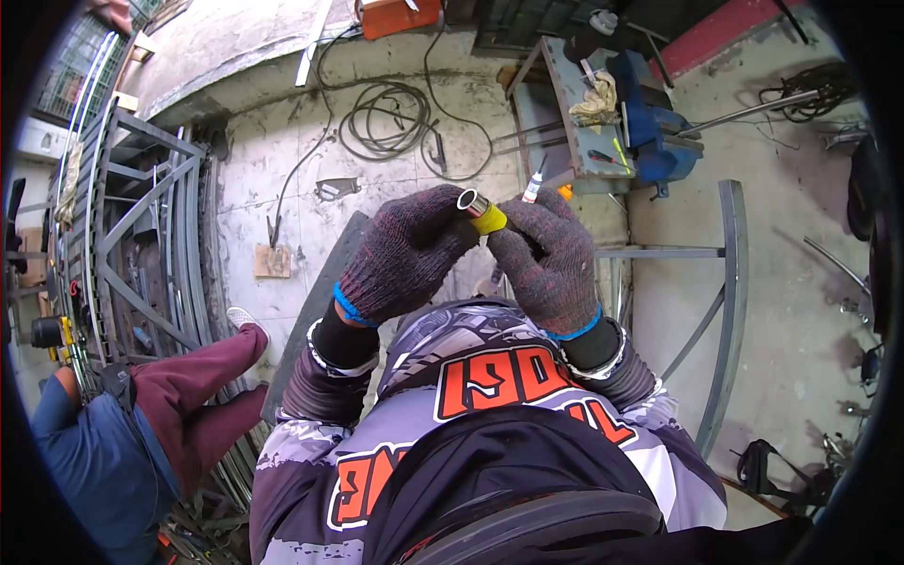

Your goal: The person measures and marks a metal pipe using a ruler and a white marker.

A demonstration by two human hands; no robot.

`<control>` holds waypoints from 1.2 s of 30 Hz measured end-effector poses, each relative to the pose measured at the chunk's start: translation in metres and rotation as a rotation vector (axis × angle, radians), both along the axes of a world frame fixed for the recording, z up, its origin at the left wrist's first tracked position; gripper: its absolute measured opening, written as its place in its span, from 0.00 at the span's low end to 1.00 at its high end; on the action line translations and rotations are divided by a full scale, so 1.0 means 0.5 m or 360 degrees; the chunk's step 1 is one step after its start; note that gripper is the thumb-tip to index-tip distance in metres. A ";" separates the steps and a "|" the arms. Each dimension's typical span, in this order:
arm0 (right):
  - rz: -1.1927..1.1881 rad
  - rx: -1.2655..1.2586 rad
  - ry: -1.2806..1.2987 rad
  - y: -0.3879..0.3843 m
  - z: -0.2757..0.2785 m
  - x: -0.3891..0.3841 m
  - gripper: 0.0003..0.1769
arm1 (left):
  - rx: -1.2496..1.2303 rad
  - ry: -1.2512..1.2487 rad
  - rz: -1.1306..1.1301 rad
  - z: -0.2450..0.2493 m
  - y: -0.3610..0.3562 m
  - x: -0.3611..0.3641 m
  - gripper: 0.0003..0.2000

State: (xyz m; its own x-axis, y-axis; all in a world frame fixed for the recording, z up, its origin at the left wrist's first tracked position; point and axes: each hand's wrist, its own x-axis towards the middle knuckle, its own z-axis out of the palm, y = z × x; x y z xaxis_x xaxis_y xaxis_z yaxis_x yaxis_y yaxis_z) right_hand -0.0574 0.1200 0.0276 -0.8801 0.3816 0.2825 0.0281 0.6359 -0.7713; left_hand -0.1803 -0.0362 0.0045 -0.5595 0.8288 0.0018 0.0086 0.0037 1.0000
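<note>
Both my hands wear dark knitted gloves with blue cuffs and meet in front of my chest. My left hand [414, 250] is closed, its thumb and fingertips pinching a short shiny metal tube [474, 202] with the open end facing up. A bright yellow strip [490, 222] lies against the tube's lower side, between the two hands. My right hand [551, 259] is curled with its fingertips at the yellow strip. Out of its fingers sticks a slim white marker-like pen [531, 191], narrow tip upward.
A steel bench [556, 118] with a blue vise [664, 141] stands ahead right, a rag on it. Coiled cable [386, 122] lies on the floor. Steel frames flank me left and right [733, 282]. At lower left, a person [122, 443] bends beside stacked metal bars.
</note>
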 end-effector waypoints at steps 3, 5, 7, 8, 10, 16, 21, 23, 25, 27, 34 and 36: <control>-0.0033 -0.0082 -0.0035 -0.001 0.001 0.000 0.13 | -0.0029 -0.0044 -0.0023 0.008 0.000 -0.001 0.09; -0.0037 -0.0082 -0.0042 -0.001 0.004 0.000 0.13 | -0.0029 -0.0036 -0.0014 0.003 0.001 -0.002 0.09; -0.0040 -0.0072 -0.0047 0.000 0.006 -0.001 0.13 | -0.0028 -0.0025 -0.0005 -0.001 0.003 -0.002 0.09; -0.0044 -0.0062 -0.0052 0.001 0.006 -0.001 0.13 | -0.0024 0.0002 0.0008 -0.001 0.004 -0.002 0.09; -0.0052 -0.0065 -0.0048 0.002 0.006 -0.002 0.13 | -0.0020 0.0029 0.0019 -0.002 0.008 -0.001 0.09; -0.0053 -0.0039 -0.0023 0.004 0.008 -0.005 0.13 | 0.0066 0.0049 0.0127 0.002 0.015 0.001 0.09; -0.0027 0.0012 -0.0007 0.008 0.010 -0.008 0.12 | -0.0038 -0.0002 0.0129 0.009 0.016 -0.002 0.10; -0.0058 -0.0024 -0.0053 0.008 0.010 -0.008 0.12 | -0.0019 0.0021 0.0134 0.009 0.018 -0.003 0.10; -0.0036 0.0015 -0.0021 0.010 0.007 -0.010 0.12 | 0.0001 0.0044 0.0142 0.008 0.018 -0.003 0.10; -0.0015 0.0055 0.0011 0.011 0.007 -0.010 0.12 | 0.0033 0.0057 0.0153 0.005 0.019 -0.003 0.10; -0.0036 -0.0007 -0.0023 0.012 0.006 -0.010 0.12 | 0.0003 0.0059 0.0123 0.009 0.022 -0.005 0.10; -0.0038 -0.0003 -0.0034 0.012 0.007 -0.010 0.12 | 0.0016 0.0047 0.0118 0.009 0.023 -0.006 0.10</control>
